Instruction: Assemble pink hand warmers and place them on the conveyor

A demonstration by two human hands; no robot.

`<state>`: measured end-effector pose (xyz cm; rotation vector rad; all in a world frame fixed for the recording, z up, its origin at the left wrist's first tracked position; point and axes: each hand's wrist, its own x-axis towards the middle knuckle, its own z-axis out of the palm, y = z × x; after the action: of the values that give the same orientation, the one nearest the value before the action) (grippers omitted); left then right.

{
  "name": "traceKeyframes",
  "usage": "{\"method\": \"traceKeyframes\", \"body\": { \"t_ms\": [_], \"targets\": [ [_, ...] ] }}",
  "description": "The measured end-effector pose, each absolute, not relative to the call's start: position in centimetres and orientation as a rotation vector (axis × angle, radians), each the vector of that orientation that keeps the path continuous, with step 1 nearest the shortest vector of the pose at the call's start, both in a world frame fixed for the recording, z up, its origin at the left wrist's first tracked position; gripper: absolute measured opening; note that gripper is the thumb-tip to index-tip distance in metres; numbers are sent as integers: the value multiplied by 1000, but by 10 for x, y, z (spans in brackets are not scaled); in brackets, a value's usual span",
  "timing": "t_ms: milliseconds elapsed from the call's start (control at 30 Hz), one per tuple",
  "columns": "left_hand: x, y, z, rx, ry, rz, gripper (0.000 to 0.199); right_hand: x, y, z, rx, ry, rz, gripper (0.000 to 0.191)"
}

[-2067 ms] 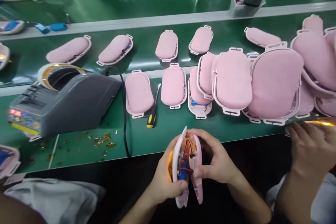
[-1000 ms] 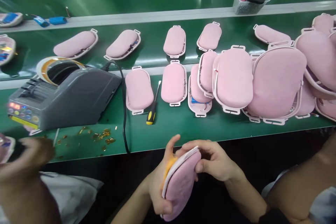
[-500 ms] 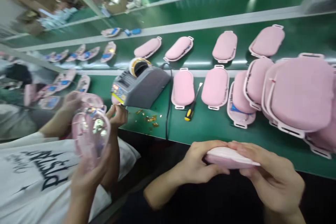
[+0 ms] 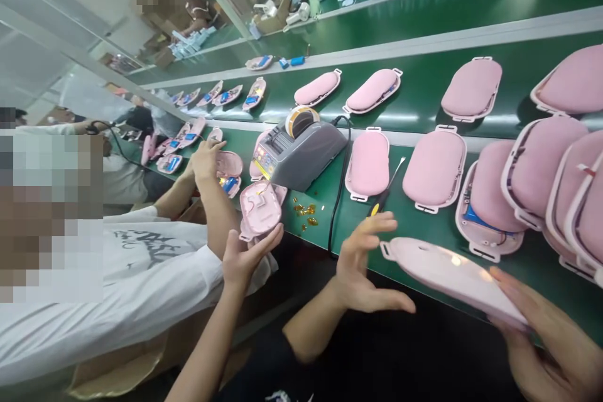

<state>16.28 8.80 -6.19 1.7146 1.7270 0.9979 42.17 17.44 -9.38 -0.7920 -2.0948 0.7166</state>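
A pink oval plastic casing (image 4: 447,270) with a strap loop at its far-left end is tilted edge-up above the bench's front edge. My right hand (image 4: 546,326) grips its right end between thumb and fingers. Just left of the casing, my left hand (image 4: 360,270) is empty, thumb and fingers spread apart. Beyond that hand lies a yellow-and-black screwdriver (image 4: 387,188), its handle partly covered by my fingers. A closed pink casing (image 4: 369,163) is beside the screwdriver, and another pink casing (image 4: 434,168) lies to the right.
Overlapping pink casings (image 4: 541,169) crowd the right side. A grey tape dispenser (image 4: 306,151) with a black cable (image 4: 336,201) stands left of centre, gold tape scraps (image 4: 306,209) in front. At left, a co-worker's hand (image 4: 245,254) holds an open casing. More casings line the green belt (image 4: 424,91).
My left hand has let go of the casing and spread open. My right hand has tilted the casing and moved it right. The view has swung left, showing more of the co-worker.
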Motion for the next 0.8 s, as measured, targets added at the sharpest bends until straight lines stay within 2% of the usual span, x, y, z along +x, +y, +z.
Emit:
{"method": "traceKeyframes", "body": {
  "t_ms": [100,200,433,600,667,800],
  "targets": [
    [152,90,-43,2070,1665,903,54,411,182,-86,-611,-2291,451,67],
    [154,97,-41,2366,1607,775,33,400,180,-86,-583,-2266,428,68],
    [166,100,-67,2421,1682,1205,29,381,172,-94,-592,-2025,443,67],
    [151,107,-43,2132,1642,1010,22,391,181,-87,-543,-2104,565,55],
    [136,117,-34,1971,1632,957,27,402,179,-82,-547,-2217,487,54],
    [122,131,-28,1555,1333,601,39,414,170,-77,-587,-2274,222,38]
  ]
}}
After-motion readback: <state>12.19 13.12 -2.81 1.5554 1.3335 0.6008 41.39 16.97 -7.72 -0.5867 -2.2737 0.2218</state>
